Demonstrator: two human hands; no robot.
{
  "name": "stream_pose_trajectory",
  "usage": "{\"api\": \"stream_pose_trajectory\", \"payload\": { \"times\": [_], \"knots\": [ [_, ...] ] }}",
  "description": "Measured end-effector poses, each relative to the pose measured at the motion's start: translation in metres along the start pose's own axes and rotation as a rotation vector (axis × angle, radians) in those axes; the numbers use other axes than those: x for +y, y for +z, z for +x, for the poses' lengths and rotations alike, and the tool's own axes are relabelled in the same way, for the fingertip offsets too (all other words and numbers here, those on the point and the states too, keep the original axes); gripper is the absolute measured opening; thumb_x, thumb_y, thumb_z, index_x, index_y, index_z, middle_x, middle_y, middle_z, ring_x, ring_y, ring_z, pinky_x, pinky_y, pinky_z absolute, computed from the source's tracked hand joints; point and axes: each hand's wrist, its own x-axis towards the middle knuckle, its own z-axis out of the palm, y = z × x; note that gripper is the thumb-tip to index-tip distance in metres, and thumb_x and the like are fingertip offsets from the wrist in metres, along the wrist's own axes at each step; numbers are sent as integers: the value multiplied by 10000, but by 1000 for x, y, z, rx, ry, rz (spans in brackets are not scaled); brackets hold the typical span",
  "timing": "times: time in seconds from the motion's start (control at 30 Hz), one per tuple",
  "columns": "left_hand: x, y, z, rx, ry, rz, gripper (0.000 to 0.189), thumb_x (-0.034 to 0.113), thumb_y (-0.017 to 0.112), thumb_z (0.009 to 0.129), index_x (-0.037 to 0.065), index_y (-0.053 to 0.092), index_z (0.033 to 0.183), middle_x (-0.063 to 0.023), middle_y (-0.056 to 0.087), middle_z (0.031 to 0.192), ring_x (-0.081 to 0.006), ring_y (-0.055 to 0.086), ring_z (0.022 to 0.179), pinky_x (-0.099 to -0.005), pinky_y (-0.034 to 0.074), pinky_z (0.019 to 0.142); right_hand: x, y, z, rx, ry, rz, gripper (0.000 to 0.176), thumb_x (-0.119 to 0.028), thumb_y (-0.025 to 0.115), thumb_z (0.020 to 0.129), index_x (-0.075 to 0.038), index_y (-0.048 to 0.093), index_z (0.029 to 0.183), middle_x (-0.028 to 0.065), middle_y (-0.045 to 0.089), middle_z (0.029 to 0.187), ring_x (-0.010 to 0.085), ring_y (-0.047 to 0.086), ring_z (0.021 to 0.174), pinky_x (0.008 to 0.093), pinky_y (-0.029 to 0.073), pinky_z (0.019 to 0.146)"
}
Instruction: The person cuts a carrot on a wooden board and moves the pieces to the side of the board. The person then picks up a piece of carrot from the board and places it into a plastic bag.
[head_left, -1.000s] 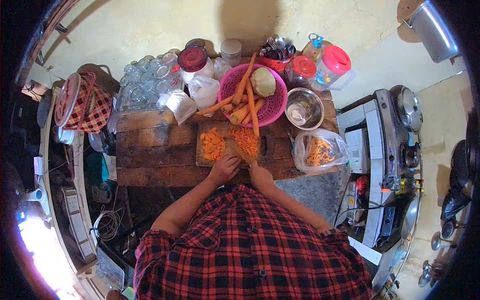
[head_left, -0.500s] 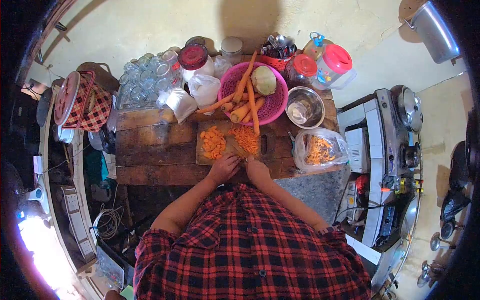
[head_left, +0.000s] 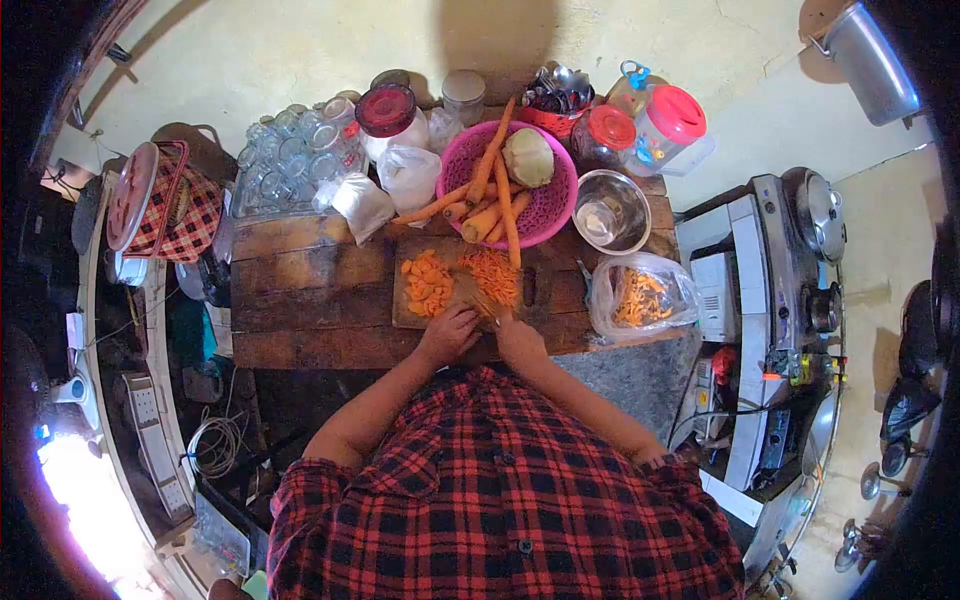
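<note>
On the near edge of a wooden cutting board (head_left: 408,318), my left hand (head_left: 450,334) has its fingers bent and pressed down beside carrot pieces. Close to its right, my right hand (head_left: 519,340) is closed; what it grips is too small to make out, though a thin shape extends from it over the board. Orange carrot slices (head_left: 427,284) lie at the board's left, and a heap of thin carrot strips (head_left: 490,275) at its right. Behind the board, a pink basket (head_left: 562,205) holds whole carrots (head_left: 484,222) and a pale green cabbage (head_left: 528,158).
Right of the board are a clear bag of cut orange pieces (head_left: 641,298) and a steel bowl (head_left: 625,232). White bags (head_left: 409,178), glasses (head_left: 290,160) and red-lidded jars (head_left: 386,112) line the table's back. A stove (head_left: 780,260) stands at the right.
My right hand has shifted very slightly to the right. My left hand stays almost in place on the board.
</note>
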Motion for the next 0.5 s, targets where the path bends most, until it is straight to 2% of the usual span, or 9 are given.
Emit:
{"api": "stream_pose_trajectory", "payload": {
  "times": [0.1,0.17,0.27,0.4,0.47,0.5],
  "knots": [
    [4,-10,4,34,8,-40,355,161,654,734,-13,595,1038,-109,581,1036,-269,509,1057,-354,442,891,0,-10,-30,-72,110,17,273,-259,411,916,-6,430,1014,242,616,771,409,611,751,503,482,651],
    [3,-5,4,32,3,-43,352,158,652,734,-13,596,1037,-111,580,1038,-270,509,1058,-356,442,891,12,9,-30,-27,100,-72,238,-208,408,905,13,432,993,206,624,709,379,628,661,481,501,574],
    [11,-9,-4,28,-21,-62,348,154,650,733,-14,597,1033,-113,580,1038,-271,508,1059,-358,442,891,2,19,-24,78,-3,45,221,-202,400,906,5,422,981,225,622,721,396,627,686,493,497,596],
    [10,-9,-4,19,-25,-72,350,160,653,729,-7,600,1033,-110,582,1046,-269,508,1061,-357,442,891,-1,10,-19,38,-12,-3,205,-195,386,907,-2,414,971,235,623,732,408,624,696,510,490,605],
    [9,-9,-3,23,-20,-72,351,166,655,728,-1,601,1032,-105,582,1048,-265,508,1061,-356,441,893,5,11,-39,-87,154,7,271,-240,423,907,-4,391,1037,247,611,775,414,604,756,507,475,643],
    [9,-9,-4,25,-13,-72,351,171,657,727,5,603,1032,-101,583,1050,-262,508,1061,-355,440,894,3,9,-39,-90,152,4,271,-240,423,907,-4,391,1037,247,611,775,414,604,756,507,475,643]
  ]
}}
